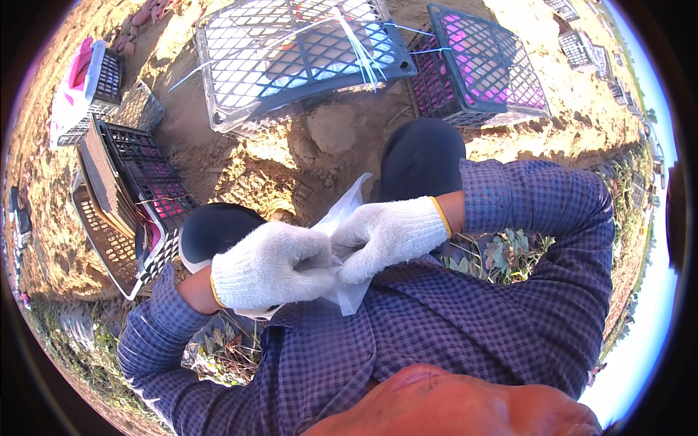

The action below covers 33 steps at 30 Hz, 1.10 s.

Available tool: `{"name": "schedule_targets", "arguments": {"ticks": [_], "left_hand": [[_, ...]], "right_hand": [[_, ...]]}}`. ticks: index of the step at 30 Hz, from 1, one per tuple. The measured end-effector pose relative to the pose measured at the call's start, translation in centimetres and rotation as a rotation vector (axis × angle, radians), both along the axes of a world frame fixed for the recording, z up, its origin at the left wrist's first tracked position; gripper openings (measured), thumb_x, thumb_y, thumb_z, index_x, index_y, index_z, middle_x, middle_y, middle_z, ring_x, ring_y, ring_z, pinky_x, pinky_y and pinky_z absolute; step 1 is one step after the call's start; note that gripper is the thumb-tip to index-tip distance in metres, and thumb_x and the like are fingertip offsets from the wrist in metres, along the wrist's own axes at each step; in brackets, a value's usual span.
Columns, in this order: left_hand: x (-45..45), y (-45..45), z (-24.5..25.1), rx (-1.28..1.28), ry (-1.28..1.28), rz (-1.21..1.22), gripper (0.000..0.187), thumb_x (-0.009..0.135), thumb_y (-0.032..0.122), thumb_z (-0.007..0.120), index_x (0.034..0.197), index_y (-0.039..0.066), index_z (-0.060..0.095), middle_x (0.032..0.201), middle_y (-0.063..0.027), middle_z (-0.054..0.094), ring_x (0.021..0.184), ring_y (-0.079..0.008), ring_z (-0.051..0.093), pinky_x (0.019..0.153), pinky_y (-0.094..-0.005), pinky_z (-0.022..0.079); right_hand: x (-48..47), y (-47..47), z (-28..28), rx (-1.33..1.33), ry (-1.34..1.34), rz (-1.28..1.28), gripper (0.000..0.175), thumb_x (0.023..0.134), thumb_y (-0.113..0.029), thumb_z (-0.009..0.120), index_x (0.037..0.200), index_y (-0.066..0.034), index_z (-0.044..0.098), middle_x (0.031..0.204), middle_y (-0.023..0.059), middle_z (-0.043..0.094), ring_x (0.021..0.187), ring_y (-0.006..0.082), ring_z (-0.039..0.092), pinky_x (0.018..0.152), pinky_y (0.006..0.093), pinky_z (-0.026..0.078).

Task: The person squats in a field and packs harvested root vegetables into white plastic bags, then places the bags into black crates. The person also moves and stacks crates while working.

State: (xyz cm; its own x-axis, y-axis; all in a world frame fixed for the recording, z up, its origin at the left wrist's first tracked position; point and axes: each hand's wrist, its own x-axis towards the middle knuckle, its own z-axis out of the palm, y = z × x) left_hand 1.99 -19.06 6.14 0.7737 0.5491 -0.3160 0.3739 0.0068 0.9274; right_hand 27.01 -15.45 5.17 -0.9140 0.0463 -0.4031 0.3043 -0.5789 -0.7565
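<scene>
My left hand (pixel 270 267) and my right hand (pixel 390 237) wear white knitted work gloves with yellow cuff edges. They meet in front of my chest, fingertips pinched together on a thin white plastic sheet or bag (pixel 351 300). Part of it sticks up behind the fingers and part hangs below them. The gloves hide its middle. Beyond my knees lies a large black plastic lattice crate (pixel 403 62) with a lattice top and white contents beneath. White plastic ties (pixel 357 49) lie loosely bunched on that top.
At the right, a lidded black crate (pixel 463 101) holds pink material, with ties bridging to the large crate. To the left stand a crate of brown cardboard sheets (pixel 106 180) and several other crates. Reddish sweet potatoes (pixel 142 16) lie on the soil. Leafy plants (pixel 504 253) grow beside me.
</scene>
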Motion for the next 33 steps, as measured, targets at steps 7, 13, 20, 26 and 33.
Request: {"name": "schedule_targets", "arguments": {"ticks": [7,13,20,26,33], "left_hand": [[-0.2,0.9,0.7,0.065,-0.134,-0.054,0.017,0.082,0.012,0.080,0.098,0.006,0.077,0.075,-0.0085,0.071,0.062,-0.0214,0.069,0.062,-0.0323,0.055],[-0.8,-1.2,-2.0,-0.098,-0.251,-0.001,0.013,0.086,0.010,0.075,0.098,0.006,0.075,0.070,-0.0104,0.066,0.060,-0.0269,0.066,0.062,-0.0357,0.055],[-5.0,-4.6,-5.4,-0.271,-0.198,0.178,0.009,0.084,0.005,0.073,0.081,0.003,0.065,0.069,-0.0066,0.058,0.061,-0.0192,0.056,0.059,-0.0350,0.046],[-4.7,-5.0,-6.8,-0.116,-0.371,0.321,0.013,0.083,-0.004,0.076,0.087,0.003,0.065,0.082,-0.0085,0.066,0.069,-0.0227,0.063,0.060,-0.0338,0.047],[-4.2,-5.0,-7.1,0.283,-0.400,0.523,0.008,0.091,-0.001,0.073,0.098,-0.002,0.069,0.092,-0.0139,0.067,0.077,-0.0226,0.063,0.062,-0.0339,0.047]], "right_hand": [[0.2,0.8,0.7,0.029,0.083,0.094,0.029,0.105,-0.021,0.065,0.122,0.0027,0.066,0.115,0.0108,0.074,0.112,0.0154,0.069,0.102,0.0329,0.055],[1.4,-0.2,-2.3,0.125,0.091,0.062,0.030,0.104,-0.029,0.067,0.099,0.0002,0.070,0.080,-0.0005,0.063,0.075,0.0072,0.054,0.068,0.0298,0.048],[6.6,0.0,-5.1,0.104,-0.179,0.091,0.026,0.097,-0.020,0.069,0.078,-0.0039,0.063,0.072,-0.0055,0.053,0.072,0.0049,0.048,0.066,0.0273,0.043],[4.8,0.0,-5.4,0.274,-0.125,-0.382,0.020,0.093,-0.019,0.077,0.097,-0.0042,0.064,0.091,-0.0020,0.061,0.080,0.0064,0.053,0.074,0.0242,0.047],[-0.2,2.8,-0.9,1.660,0.253,-0.065,0.055,0.084,-0.049,0.082,0.119,-0.0066,0.073,0.122,0.0142,0.069,0.116,0.0356,0.065,0.102,0.0444,0.051]]}}
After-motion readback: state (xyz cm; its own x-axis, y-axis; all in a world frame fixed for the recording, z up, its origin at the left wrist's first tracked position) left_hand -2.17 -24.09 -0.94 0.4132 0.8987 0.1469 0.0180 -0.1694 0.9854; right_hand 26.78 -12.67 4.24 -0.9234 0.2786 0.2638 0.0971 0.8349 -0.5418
